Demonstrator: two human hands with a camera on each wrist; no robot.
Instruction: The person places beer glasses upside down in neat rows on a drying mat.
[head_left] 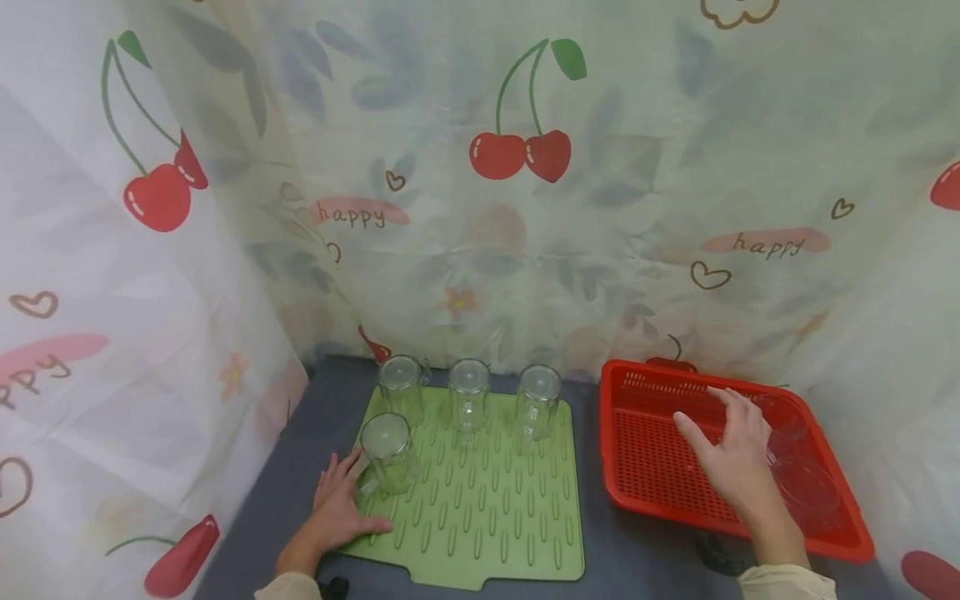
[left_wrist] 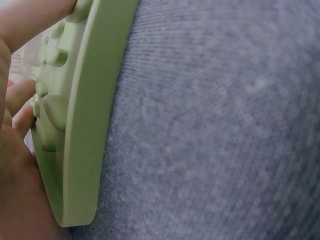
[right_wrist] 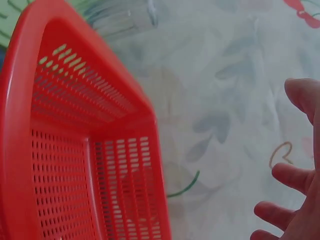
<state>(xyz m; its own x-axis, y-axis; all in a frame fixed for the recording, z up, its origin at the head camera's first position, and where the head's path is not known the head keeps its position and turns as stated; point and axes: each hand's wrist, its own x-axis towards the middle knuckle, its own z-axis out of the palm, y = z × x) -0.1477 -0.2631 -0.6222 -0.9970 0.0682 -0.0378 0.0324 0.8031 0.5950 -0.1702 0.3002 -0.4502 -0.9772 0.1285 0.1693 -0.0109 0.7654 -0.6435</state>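
Note:
My left hand (head_left: 337, 504) rests at the left edge of a green ribbed drying mat (head_left: 487, 562), thumb lying over the mat and fingers spread beside a clear glass mug (head_left: 390, 454). That mug stands upside down, its handle toward the hand. In the left wrist view the fingers lie along the raised mat edge (left_wrist: 87, 125). My right hand (head_left: 738, 454) is held over the red plastic basket (head_left: 611, 450), thumb and fingers apart, holding nothing. Clear glassware (head_left: 806, 483) lies inside the basket's right side, partly hidden by the hand.
Three more upturned glass mugs (head_left: 468, 396) stand in a row along the mat's back edge. Mat and basket sit on a dark grey tabletop (head_left: 300, 450). A cherry-printed curtain (head_left: 525, 250) closes off the back and both sides.

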